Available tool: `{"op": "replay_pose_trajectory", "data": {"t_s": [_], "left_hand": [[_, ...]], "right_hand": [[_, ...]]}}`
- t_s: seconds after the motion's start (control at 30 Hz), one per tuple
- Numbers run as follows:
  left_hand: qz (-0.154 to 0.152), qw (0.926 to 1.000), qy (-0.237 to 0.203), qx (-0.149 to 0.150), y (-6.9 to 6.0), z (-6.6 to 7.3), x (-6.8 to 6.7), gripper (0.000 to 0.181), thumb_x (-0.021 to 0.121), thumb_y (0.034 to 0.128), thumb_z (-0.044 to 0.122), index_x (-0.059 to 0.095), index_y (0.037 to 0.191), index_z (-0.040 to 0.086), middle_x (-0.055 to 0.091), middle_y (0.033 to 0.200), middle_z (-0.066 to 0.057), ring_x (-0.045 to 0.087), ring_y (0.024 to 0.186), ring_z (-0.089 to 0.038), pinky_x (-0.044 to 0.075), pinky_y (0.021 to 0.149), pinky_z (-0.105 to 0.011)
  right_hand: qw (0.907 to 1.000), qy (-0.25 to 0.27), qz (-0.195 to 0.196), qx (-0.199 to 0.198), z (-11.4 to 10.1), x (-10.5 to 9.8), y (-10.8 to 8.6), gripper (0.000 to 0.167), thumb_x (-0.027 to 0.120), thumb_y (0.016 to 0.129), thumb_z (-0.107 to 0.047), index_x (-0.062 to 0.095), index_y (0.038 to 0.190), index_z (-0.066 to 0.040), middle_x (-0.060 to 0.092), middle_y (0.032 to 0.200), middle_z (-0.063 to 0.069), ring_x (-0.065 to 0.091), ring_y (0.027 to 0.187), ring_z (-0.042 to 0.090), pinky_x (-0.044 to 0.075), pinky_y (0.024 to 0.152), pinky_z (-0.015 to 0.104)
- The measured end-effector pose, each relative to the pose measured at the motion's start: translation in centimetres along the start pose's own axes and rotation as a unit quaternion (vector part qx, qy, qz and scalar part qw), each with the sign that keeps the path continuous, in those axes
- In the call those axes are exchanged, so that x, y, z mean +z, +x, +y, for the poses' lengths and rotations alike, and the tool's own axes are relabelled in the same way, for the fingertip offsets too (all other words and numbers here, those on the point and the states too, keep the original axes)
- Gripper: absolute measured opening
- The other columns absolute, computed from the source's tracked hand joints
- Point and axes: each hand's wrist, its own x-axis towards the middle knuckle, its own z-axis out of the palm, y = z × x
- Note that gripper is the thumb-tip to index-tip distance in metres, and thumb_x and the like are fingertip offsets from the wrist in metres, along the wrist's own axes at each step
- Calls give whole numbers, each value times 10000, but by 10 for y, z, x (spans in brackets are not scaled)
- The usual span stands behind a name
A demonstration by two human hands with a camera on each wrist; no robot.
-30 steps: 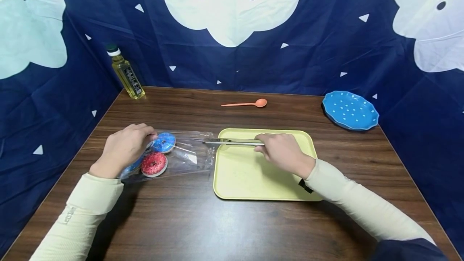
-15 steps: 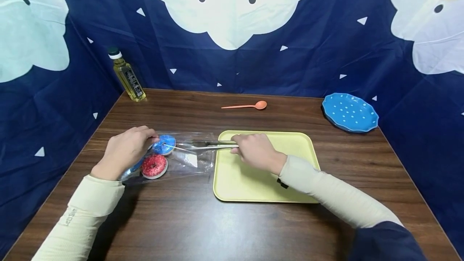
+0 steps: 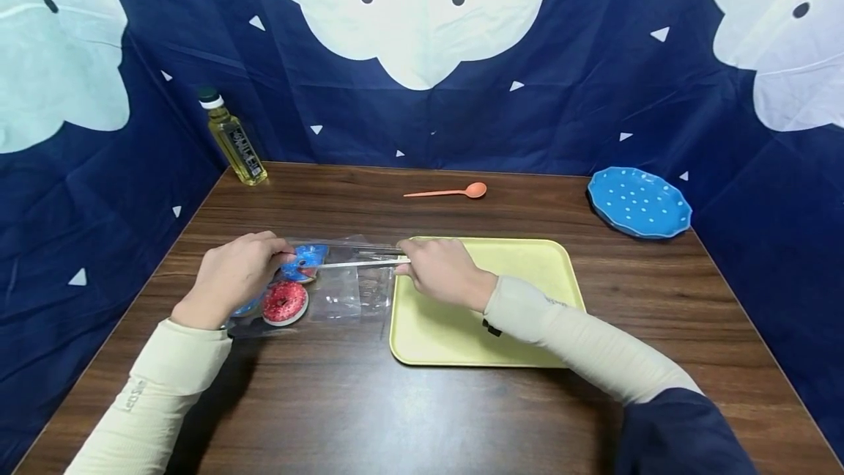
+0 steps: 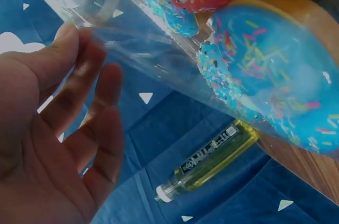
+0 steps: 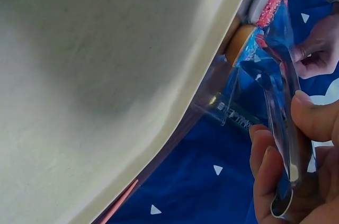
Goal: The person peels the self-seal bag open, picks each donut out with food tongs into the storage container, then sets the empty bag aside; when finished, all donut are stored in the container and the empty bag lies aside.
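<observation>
My left hand (image 3: 231,277) pinches the edge of a clear plastic bag (image 3: 341,300) between thumb and fingertips, as the left wrist view shows. Inside the bag are a red-iced donut (image 3: 286,303) with sprinkles and blue-iced donuts (image 4: 275,60). My right hand (image 3: 445,271) grips metal tongs (image 3: 359,264) above the left edge of the yellow tray (image 3: 461,339). The tongs point left into the bag, their tips at the blue donut (image 3: 303,259) beside my left fingers. In the right wrist view, the tongs (image 5: 283,123) stand slightly apart; whether they touch the donut is unclear.
An orange spoon (image 3: 455,191) lies behind the tray. At the back left stands an oil bottle (image 3: 237,144), and a blue polka-dot plate (image 3: 639,200) sits at the back right. Dark blue cloth (image 3: 422,123) walls the wooden table (image 3: 369,416).
My right hand has moved left, bringing the tongs deeper into the bag to the blue donut. The left hand keeps its pinch on the bag, nearly still.
</observation>
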Motion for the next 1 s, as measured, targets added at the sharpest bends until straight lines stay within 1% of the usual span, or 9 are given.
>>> {"op": "replay_pose_trajectory", "data": {"t_s": [0.1, 0.17, 0.27, 0.43, 0.53, 0.77, 0.9, 1.0], "left_hand": [[-167, 9999, -34, -22, -1, 1, -1, 128, 709, 953, 231, 774, 1011, 137, 720, 922, -20, 700, 812, -268, 521, 564, -508], [-264, 9996, -39, 14, -1, 3, -2, 127, 714, 948, 227, 779, 1023, 148, 728, 952, -30, 704, 839, -278, 528, 574, -511], [-312, 9995, -40, 73, 0, 4, -2, 113, 734, 931, 217, 787, 1012, 158, 735, 968, -28, 706, 864, -272, 535, 585, -506], [-227, 9996, 64, 141, 1, 5, -2, 108, 771, 898, 221, 792, 977, 150, 729, 929, -7, 697, 868, -265, 533, 576, -498], [-174, 9996, 102, 215, 1, 5, -3, 101, 767, 902, 218, 785, 965, 141, 727, 916, -16, 698, 849, -278, 527, 555, -499], [68, 9995, 172, 239, 2, 4, -7, 103, 760, 908, 232, 789, 963, 150, 732, 913, -18, 704, 837, -268, 527, 555, -502], [36, 9995, 216, 234, 2, 4, -10, 119, 762, 906, 231, 790, 973, 137, 734, 917, -26, 701, 826, -276, 525, 548, -497], [-55, 9998, 151, 98, 1, 5, -11, 116, 749, 918, 232, 784, 986, 145, 733, 919, -32, 698, 786, -291, 507, 520, -513]], "right_hand": [[10000, -3, 17, 22, 0, 0, 1, 297, 681, 960, -381, 663, 1012, -89, 579, 674, -25, 582, 543, 185, 474, 449, 390], [10000, 21, -24, 54, 0, 0, 1, 301, 679, 962, -380, 663, 1021, -86, 592, 685, -19, 596, 557, 190, 481, 459, 396], [9999, 86, -65, 90, -1, -1, 2, 307, 685, 959, -373, 667, 1049, -80, 614, 710, -7, 612, 576, 201, 484, 463, 400], [9999, 56, -37, 78, -2, -2, 3, 309, 687, 959, -374, 668, 1065, -84, 628, 733, -2, 620, 587, 210, 477, 459, 397], [10000, 22, -44, 72, -2, -2, 4, 308, 685, 960, -380, 667, 1053, -87, 621, 727, -6, 615, 580, 209, 469, 447, 392], [9998, 31, -179, 34, -3, -2, 7, 350, 670, 966, -401, 664, 1068, -66, 614, 723, -6, 602, 577, 180, 482, 457, 376], [9994, 147, -307, 18, -5, -1, 10, 358, 679, 965, -386, 662, 1066, -43, 602, 714, -13, 591, 572, 165, 486, 457, 364], [9990, 155, -427, 18, -7, 0, 13, 363, 666, 971, -397, 659, 1063, -46, 592, 716, -26, 586, 577, 151, 483, 460, 343]]}}
